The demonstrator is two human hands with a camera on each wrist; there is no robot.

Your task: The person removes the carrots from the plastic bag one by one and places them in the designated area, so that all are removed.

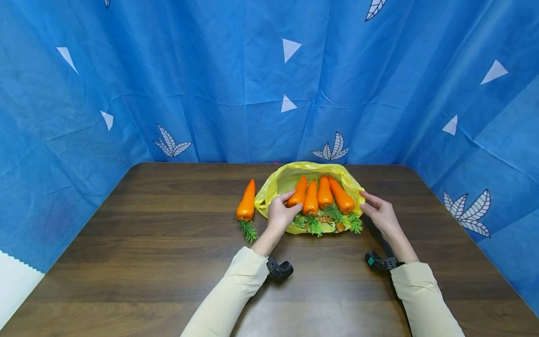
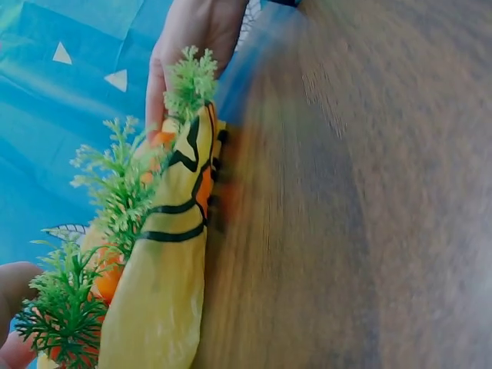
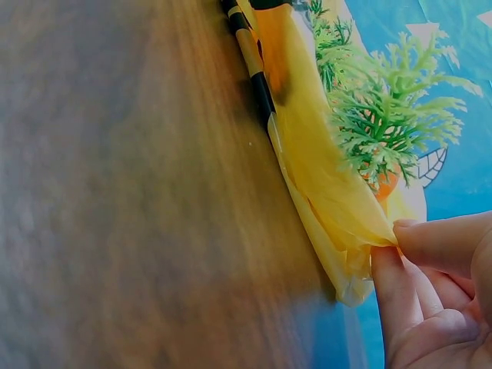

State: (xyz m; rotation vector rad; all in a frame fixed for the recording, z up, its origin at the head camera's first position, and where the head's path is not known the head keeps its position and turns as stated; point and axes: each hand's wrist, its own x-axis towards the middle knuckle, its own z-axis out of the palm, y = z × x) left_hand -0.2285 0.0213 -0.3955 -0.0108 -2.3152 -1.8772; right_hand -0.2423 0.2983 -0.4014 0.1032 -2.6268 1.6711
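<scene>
A yellow plastic bag (image 1: 275, 181) lies with its mouth spread, and several orange toy carrots (image 1: 324, 193) with green leafy tops rest in its opening, tips pointing inward. At the left side of the bag my left hand (image 1: 279, 216) has thumb and finger around the thick end of the leftmost carrot (image 1: 299, 189). In the left wrist view its leafy top (image 2: 65, 307) stands beside the fingertips. My right hand (image 1: 381, 216) pinches the bag's right edge between thumb and finger; the right wrist view shows the gathered plastic (image 3: 361, 238) there.
Another toy carrot (image 1: 246, 203) lies on the dark wooden table (image 1: 168, 243) just left of the bag, leaves toward me. Behind the table hangs a blue curtain (image 1: 219, 84). Black bands with camera mounts (image 1: 280, 270) sit on both wrists.
</scene>
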